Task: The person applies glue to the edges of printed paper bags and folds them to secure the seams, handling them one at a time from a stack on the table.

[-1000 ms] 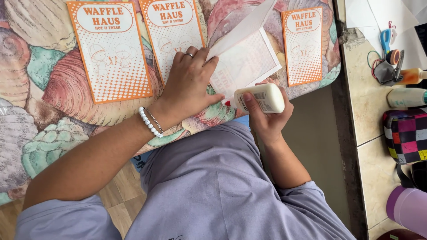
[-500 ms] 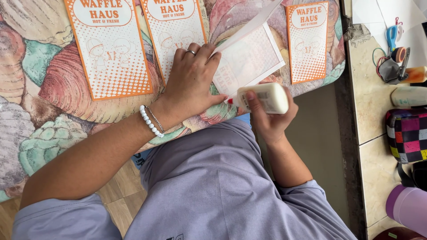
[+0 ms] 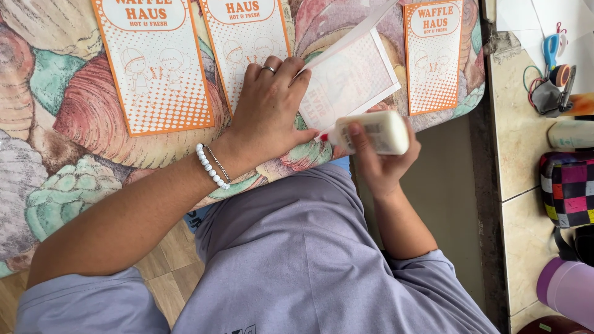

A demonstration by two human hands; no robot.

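Fingers (image 3: 356, 133) hiding glue bottle (image 3: 377, 131) middle, nozzle visible

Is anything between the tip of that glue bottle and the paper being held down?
Nothing visible is. The right hand holds the glue bottle with its red tip at the near corner of the white sheet. The left hand presses the sheet's left edge, off to the side of the tip.

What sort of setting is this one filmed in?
Probably a home craft corner: printed orange paper sheets lie on a shell-patterned cushion, the right hand holds a glue bottle, and scissors sit on a side counter.
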